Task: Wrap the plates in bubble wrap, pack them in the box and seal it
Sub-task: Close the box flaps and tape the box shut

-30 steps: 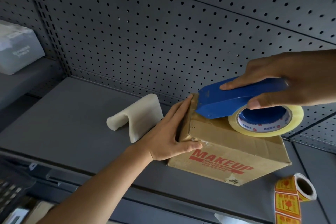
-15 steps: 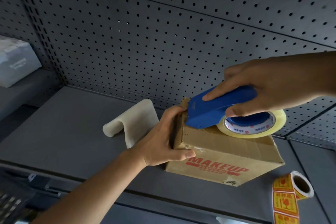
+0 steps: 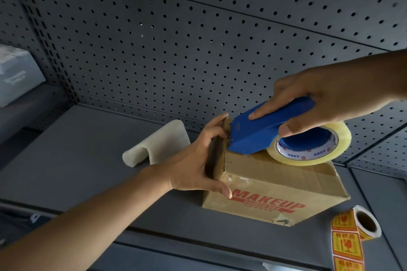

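Observation:
A brown cardboard box (image 3: 279,187) printed "MAKEUP" in red sits closed on the grey shelf (image 3: 72,160). My left hand (image 3: 198,160) clasps its left end, thumb on the front face and fingers curled over the top left edge. My right hand (image 3: 326,99) grips a blue tape dispenser (image 3: 266,130) with a roll of clear tape (image 3: 308,149). The dispenser's nose rests on the box top at its left edge, next to my left fingertips. No plates show; the inside of the box is hidden.
A folded off-white foam sheet (image 3: 158,145) lies on the shelf behind my left hand. A roll of orange fragile stickers (image 3: 352,233) lies at the front right. A grey box (image 3: 15,72) stands far left. A perforated back panel (image 3: 176,39) rises behind.
The dispenser has slid left along the box top to its left edge. My left fingers have curled from flat against the end to hooked over the top edge.

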### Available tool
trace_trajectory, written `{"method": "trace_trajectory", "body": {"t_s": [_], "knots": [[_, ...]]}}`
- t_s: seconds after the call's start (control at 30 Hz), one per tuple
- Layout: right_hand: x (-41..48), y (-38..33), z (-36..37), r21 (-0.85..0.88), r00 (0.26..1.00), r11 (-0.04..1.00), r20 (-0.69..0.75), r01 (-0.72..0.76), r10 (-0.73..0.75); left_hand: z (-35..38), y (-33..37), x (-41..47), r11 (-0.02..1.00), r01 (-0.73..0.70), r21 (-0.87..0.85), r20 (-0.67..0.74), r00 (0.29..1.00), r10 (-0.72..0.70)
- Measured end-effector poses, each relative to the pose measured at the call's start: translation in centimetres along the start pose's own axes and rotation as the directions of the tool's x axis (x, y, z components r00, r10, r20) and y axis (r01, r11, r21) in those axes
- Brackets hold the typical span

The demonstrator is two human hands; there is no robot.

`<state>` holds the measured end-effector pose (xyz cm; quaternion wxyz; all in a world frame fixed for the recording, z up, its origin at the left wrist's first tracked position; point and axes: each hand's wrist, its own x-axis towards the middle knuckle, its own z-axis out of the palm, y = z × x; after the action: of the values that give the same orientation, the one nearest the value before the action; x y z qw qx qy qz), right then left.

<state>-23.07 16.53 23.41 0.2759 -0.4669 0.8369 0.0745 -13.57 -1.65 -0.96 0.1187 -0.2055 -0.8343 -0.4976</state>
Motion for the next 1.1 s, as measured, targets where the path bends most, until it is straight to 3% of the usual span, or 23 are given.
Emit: {"method": "trace_trajectory", "body": {"t_s": [0.27,0.47,1.1], "knots": [[0.4,0.1,0.1,0.003,0.998,0.998,0.03,0.064,-0.064,0.2,-0.7,0.3,0.995,0.018,-0.103,-0.008,1.0,-0.019],[0.9,0.2,0.4,-0.018,0.992,0.992,0.002,0.129,-0.129,0.2,-0.5,0.4,0.976,0.152,-0.157,0.088,0.986,-0.14],[0.1,0.7,0.5,-0.088,0.994,0.991,0.013,0.105,-0.105,-0.2,-0.2,0.3,0.984,0.169,-0.062,0.084,0.983,-0.164]]}}
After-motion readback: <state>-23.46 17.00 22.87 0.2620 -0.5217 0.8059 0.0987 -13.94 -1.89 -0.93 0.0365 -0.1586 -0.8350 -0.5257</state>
